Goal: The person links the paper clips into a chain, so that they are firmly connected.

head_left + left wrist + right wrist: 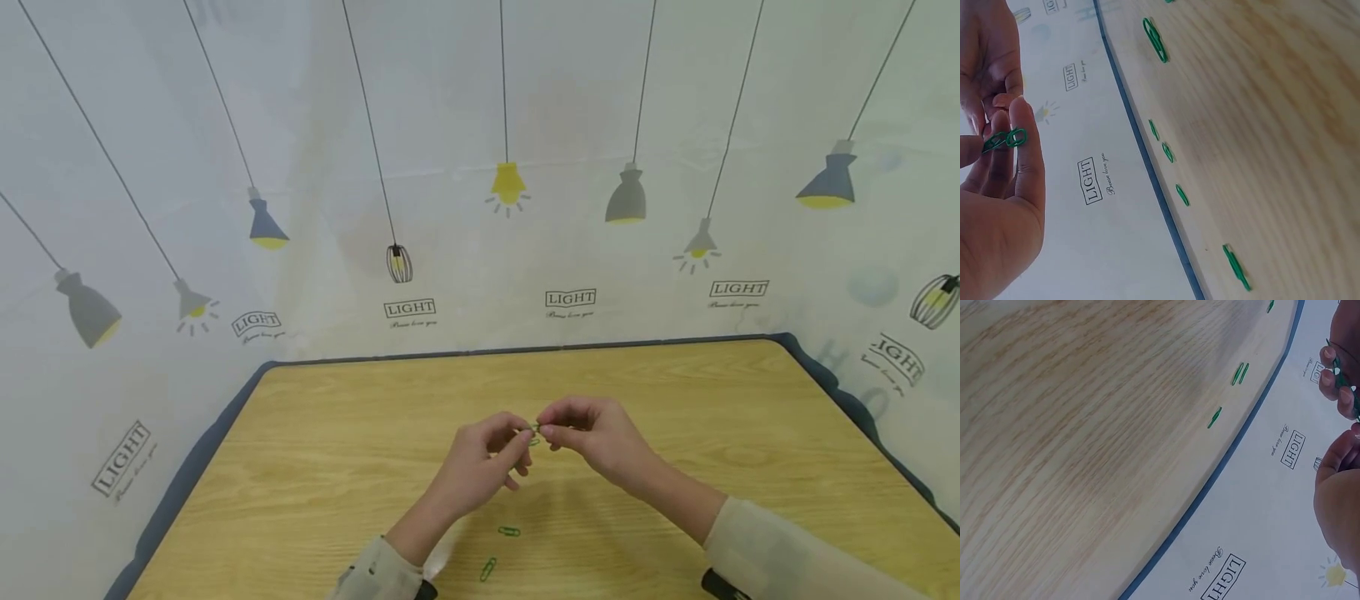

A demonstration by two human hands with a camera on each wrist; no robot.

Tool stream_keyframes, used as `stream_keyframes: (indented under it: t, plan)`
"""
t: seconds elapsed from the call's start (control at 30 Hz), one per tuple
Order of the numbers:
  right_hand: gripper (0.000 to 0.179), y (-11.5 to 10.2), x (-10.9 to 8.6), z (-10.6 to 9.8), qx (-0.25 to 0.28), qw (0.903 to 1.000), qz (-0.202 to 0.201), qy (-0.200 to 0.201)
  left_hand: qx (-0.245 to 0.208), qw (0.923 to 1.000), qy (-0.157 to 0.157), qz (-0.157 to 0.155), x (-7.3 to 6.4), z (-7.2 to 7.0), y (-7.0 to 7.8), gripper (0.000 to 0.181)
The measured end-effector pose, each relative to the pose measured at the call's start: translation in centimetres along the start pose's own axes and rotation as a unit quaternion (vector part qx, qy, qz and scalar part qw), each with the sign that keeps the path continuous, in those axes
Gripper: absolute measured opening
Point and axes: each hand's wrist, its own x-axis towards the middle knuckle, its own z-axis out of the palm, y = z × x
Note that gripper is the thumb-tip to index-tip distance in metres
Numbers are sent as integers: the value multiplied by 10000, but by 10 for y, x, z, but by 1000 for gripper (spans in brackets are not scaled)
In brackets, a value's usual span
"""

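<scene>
Green paper clips are held up between the two hands above the wooden table. My left hand pinches them between thumb and fingers; in the left wrist view a linked pair of clips lies against its fingers. My right hand meets it from the right, thumb and index fingertips pinched together on the end of a clip. From the right wrist view, green clips run along the left hand's fingers, just above the right hand. The exact spot of the right fingertips' grip is partly hidden.
Two loose green paper clips, one below the left hand and another nearer the front, lie on the wooden table. Several more show in the left wrist view. A white cloth printed with lamps surrounds the table's blue edge.
</scene>
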Motion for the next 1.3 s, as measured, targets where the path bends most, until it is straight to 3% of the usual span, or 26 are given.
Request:
stream_keyframes:
  t: [0.17,0.43,0.67,0.93,1.07,1.3]
  plan:
    - [21,3,5,-4,-207,9998,-2,19,67,10000,43,43,-1,-3,-1,21]
    - [24,9,30,-17,-547,9983,-166,53,39,10000,56,-19,-2,-6,-3,22]
    - [27,24,52,-19,-976,9952,92,-35,-39,9999,126,-100,-4,-8,-1,23]
    - [29,46,71,-18,-1054,9939,302,-102,25,9999,73,-76,-4,-7,-3,23]
    - [30,59,76,-13,-1405,9892,275,-321,42,9999,85,-94,-4,-8,-6,23]
    - [20,78,71,-7,-2082,9723,119,-1059,155,9999,-37,-67,-6,-10,-6,20]
